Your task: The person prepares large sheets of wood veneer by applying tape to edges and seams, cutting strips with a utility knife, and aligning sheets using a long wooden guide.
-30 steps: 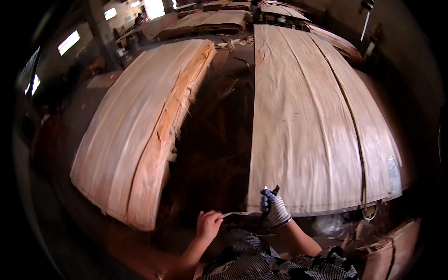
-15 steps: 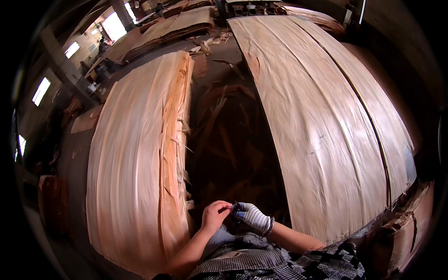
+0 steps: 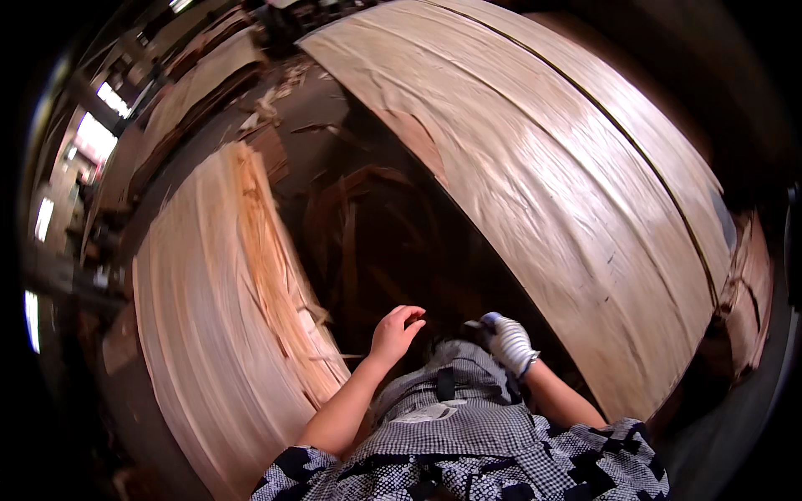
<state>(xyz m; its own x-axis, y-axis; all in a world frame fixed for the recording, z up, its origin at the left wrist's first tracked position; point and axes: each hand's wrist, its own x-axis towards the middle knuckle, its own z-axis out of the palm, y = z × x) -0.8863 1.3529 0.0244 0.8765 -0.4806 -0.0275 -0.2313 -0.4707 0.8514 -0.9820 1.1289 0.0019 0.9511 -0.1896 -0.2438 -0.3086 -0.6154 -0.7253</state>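
My left hand (image 3: 396, 334) is bare and held in front of my body, its fingers bent with a gap between thumb and fingertips and nothing in them. To its right, my right hand (image 3: 508, 342) wears a white-and-grey striped glove with blue fingertips. Its fingers are curled closed, and a small dark end pokes out beside them, too blurred to name. Neither hand touches the wood. On the left is a stack of pale wood veneer sheets (image 3: 196, 309) with a ragged orange-brown edge. A wider stack of veneer sheets (image 3: 535, 192) spreads on the right.
Between the stacks lies a dark gap with torn veneer scraps (image 3: 347, 225). A loose reddish piece (image 3: 413, 142) lies at the right stack's edge. More stacked sheets (image 3: 196, 88) stand at the far left, and a brownish bundle (image 3: 748, 292) at the far right.
My hands have come apart: they met in front of me before, and now the right is farther right. The view has turned, so the stacks appear tilted.
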